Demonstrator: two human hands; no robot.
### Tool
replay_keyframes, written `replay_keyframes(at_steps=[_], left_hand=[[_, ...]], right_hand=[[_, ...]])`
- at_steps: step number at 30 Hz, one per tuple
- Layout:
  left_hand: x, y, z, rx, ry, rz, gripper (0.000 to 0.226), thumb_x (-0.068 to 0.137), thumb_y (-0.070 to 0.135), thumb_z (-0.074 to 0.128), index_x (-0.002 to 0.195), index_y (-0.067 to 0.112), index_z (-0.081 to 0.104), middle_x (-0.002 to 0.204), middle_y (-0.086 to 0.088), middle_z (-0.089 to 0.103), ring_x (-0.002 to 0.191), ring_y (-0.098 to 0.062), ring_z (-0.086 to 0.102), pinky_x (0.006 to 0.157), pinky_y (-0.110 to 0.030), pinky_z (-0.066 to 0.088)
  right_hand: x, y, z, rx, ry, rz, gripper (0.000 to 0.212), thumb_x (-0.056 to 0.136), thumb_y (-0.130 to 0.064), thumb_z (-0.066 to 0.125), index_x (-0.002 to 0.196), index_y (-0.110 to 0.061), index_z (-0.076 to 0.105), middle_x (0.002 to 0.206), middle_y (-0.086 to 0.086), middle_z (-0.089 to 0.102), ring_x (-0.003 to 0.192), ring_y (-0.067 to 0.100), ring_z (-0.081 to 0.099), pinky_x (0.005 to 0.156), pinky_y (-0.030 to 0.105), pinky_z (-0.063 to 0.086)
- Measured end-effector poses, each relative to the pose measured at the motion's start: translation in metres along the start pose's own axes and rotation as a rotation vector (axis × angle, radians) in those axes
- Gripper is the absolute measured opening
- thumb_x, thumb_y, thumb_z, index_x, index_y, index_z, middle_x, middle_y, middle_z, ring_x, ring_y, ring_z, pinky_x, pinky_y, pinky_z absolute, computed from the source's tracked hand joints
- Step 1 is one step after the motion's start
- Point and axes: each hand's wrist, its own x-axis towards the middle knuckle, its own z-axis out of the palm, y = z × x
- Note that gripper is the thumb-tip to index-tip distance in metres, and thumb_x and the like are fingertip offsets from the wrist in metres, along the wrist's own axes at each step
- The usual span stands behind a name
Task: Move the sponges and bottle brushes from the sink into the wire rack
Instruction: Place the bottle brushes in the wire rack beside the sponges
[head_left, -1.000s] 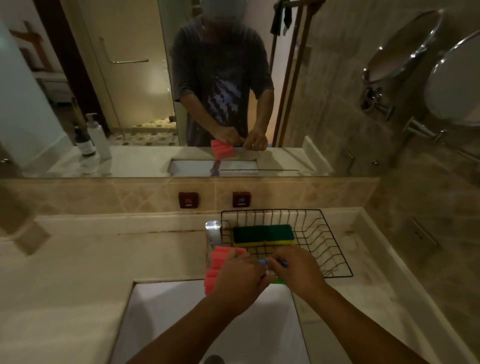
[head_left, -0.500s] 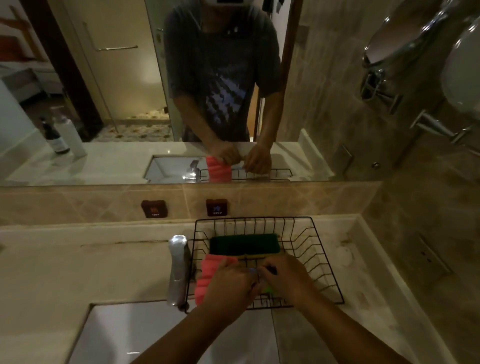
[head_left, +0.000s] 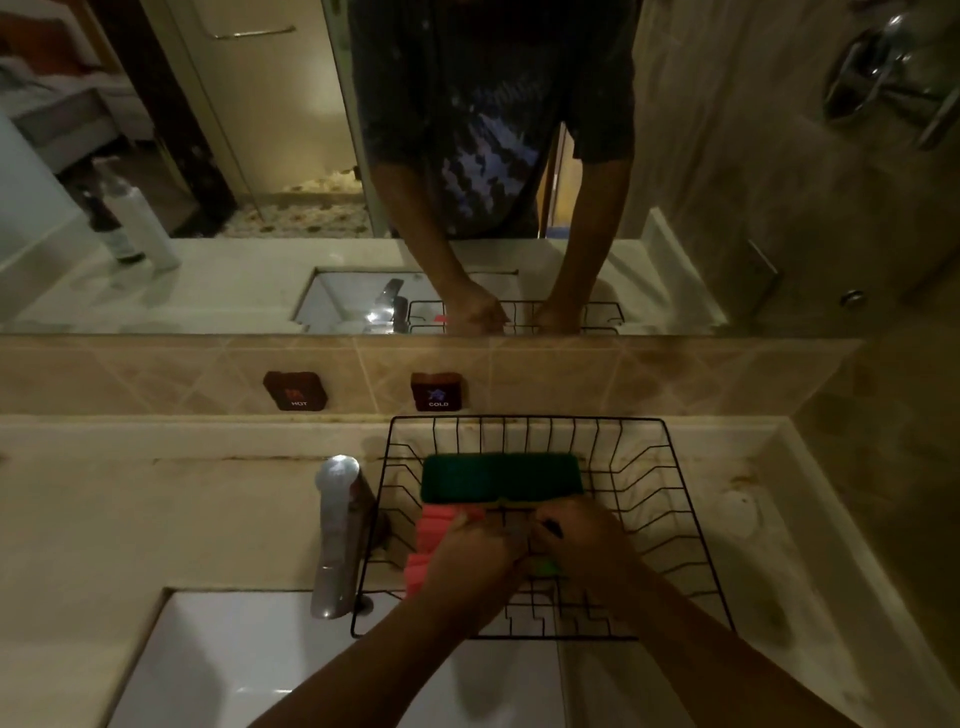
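A black wire rack (head_left: 675, 519) stands on the counter behind the white sink (head_left: 291, 660). Inside it, at the back, lies a green-topped sponge (head_left: 501, 475). My left hand (head_left: 470, 558) is down in the rack's left part, closed on a ribbed pink sponge (head_left: 434, 535) that rests against the rack floor. Beside it, my right hand (head_left: 582, 540) grips a thin brush handle; a bit of green (head_left: 545, 566) shows under the fingers, and the rest of the brush is hidden.
A chrome faucet (head_left: 337, 530) rises just left of the rack, close to the pink sponge. HOT (head_left: 296, 389) and COLD (head_left: 437, 391) buttons sit on the tiled backsplash. The mirror above reflects two bottles (head_left: 132, 228). A side wall bounds the counter on the right.
Both hands have moved forward from above the sink's rim and lowered into the rack, carrying the pink sponge and the brush. The view has tilted down toward the rack.
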Motion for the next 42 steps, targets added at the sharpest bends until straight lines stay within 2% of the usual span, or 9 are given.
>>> replay_keyframes(at_steps=[3,5,8,14,18,23,26,34,42], left_hand=[[0.001,-0.004,0.005,-0.042,-0.058,-0.021,0.026,0.103,0.032,0.04,0.108,0.018,0.062,0.087,-0.001,0.067,0.077,-0.015,0.061,0.081,-0.037,0.052],[0.002,-0.006,0.007,-0.066,-0.08,-0.036,0.024,0.103,0.031,0.042,0.107,0.018,0.062,0.086,0.0,0.066,0.073,-0.014,0.061,0.074,-0.033,0.054],[0.006,-0.006,0.007,-0.089,-0.109,-0.045,0.023,0.103,0.029,0.042,0.105,0.017,0.061,0.087,-0.001,0.067,0.073,-0.014,0.062,0.07,-0.028,0.053],[0.011,-0.009,0.012,-0.052,-0.222,-0.072,0.023,0.103,0.025,0.041,0.114,0.016,0.06,0.098,-0.005,0.068,0.085,-0.019,0.063,0.083,-0.035,0.054],[0.015,-0.009,0.015,-0.08,-0.26,-0.111,0.027,0.102,0.024,0.043,0.125,0.02,0.055,0.103,-0.006,0.068,0.086,-0.018,0.062,0.079,-0.03,0.054],[0.017,-0.01,0.02,-0.063,-0.307,-0.131,0.025,0.103,0.022,0.042,0.123,0.017,0.057,0.106,-0.008,0.067,0.084,-0.016,0.057,0.072,-0.025,0.042],[0.018,-0.012,0.02,-0.051,-0.305,-0.115,0.027,0.103,0.024,0.042,0.126,0.019,0.055,0.108,-0.007,0.067,0.091,-0.02,0.062,0.075,-0.028,0.047],[0.02,-0.012,0.02,-0.028,-0.342,-0.107,0.031,0.103,0.024,0.042,0.133,0.021,0.05,0.112,-0.007,0.066,0.099,-0.021,0.062,0.088,-0.035,0.053],[0.019,-0.01,0.015,-0.028,-0.329,-0.092,0.024,0.101,0.025,0.046,0.12,0.017,0.06,0.109,-0.006,0.067,0.098,-0.021,0.063,0.087,-0.035,0.053]], right_hand=[[0.006,0.006,0.006,-0.018,-0.053,0.027,0.013,0.093,-0.023,0.057,0.083,-0.018,0.065,0.089,0.006,0.066,0.081,0.019,0.059,0.066,0.029,0.043],[0.009,0.009,0.011,-0.021,-0.062,0.037,0.012,0.093,-0.022,0.058,0.083,-0.017,0.064,0.09,0.005,0.065,0.082,0.019,0.059,0.066,0.028,0.041],[0.01,0.009,0.014,-0.016,-0.053,0.042,0.014,0.093,-0.024,0.057,0.085,-0.015,0.065,0.089,0.005,0.066,0.081,0.021,0.06,0.071,0.032,0.048],[0.009,0.006,0.011,-0.052,-0.023,-0.014,0.014,0.094,-0.021,0.056,0.09,-0.011,0.065,0.089,0.01,0.068,0.084,0.027,0.063,0.077,0.038,0.051],[0.009,0.006,0.019,-0.039,-0.075,0.089,0.013,0.094,-0.025,0.054,0.092,-0.017,0.065,0.1,0.006,0.064,0.09,0.024,0.059,0.077,0.031,0.046],[0.013,0.009,0.022,-0.096,-0.033,0.024,0.014,0.095,-0.026,0.054,0.096,-0.017,0.063,0.105,0.004,0.057,0.096,0.023,0.056,0.08,0.034,0.045],[0.013,0.01,0.024,-0.093,0.005,0.028,0.014,0.094,-0.029,0.054,0.093,-0.019,0.064,0.102,0.003,0.059,0.091,0.021,0.056,0.078,0.034,0.047],[0.012,0.013,0.028,-0.189,0.027,-0.036,0.013,0.095,-0.026,0.053,0.095,-0.017,0.062,0.103,0.004,0.057,0.095,0.022,0.054,0.073,0.029,0.037],[0.012,0.01,0.025,-0.159,0.027,-0.008,0.014,0.094,-0.03,0.055,0.096,-0.019,0.063,0.104,0.002,0.056,0.097,0.021,0.052,0.077,0.032,0.041]])
